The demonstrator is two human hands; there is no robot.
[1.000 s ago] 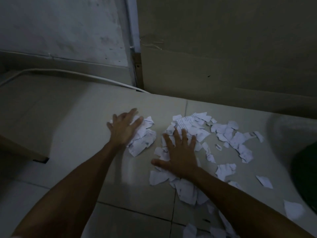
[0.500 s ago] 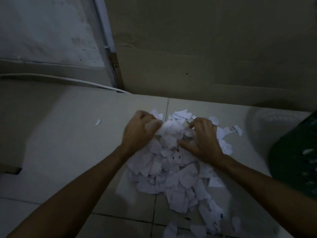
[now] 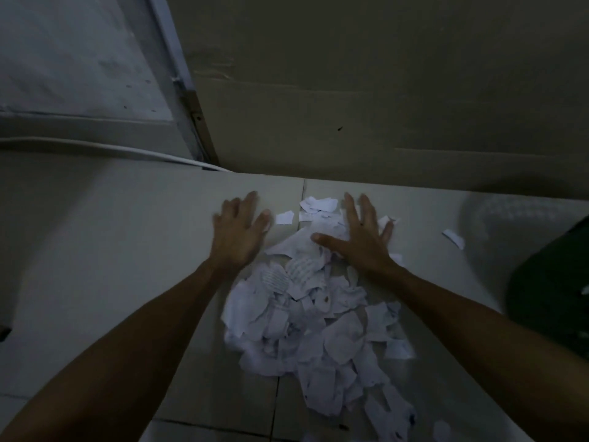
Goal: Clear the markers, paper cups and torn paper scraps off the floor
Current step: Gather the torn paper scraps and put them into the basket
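A heap of torn white paper scraps (image 3: 306, 320) lies on the pale tiled floor (image 3: 111, 250) between my forearms. My left hand (image 3: 237, 231) is spread flat with straight fingers at the heap's far left edge, slightly blurred, holding nothing. My right hand (image 3: 360, 237) lies flat with fingers spread on the far end of the heap. A few loose scraps (image 3: 318, 204) lie beyond my fingertips, one small scrap (image 3: 284, 217) lies between my hands, and another stray scrap (image 3: 454, 238) sits to the right. No markers or cups are in view.
A cardboard sheet (image 3: 382, 106) leans against the wall just beyond the scraps. A white cable (image 3: 111, 148) runs along the wall base at the left. A dark green container (image 3: 554, 291) stands at the right edge.
Both hands had curled into the scraps and pulled them together toward me; now they are spread flat again, reaching to the heap's far end. The scattered scraps are gathered into one heap.
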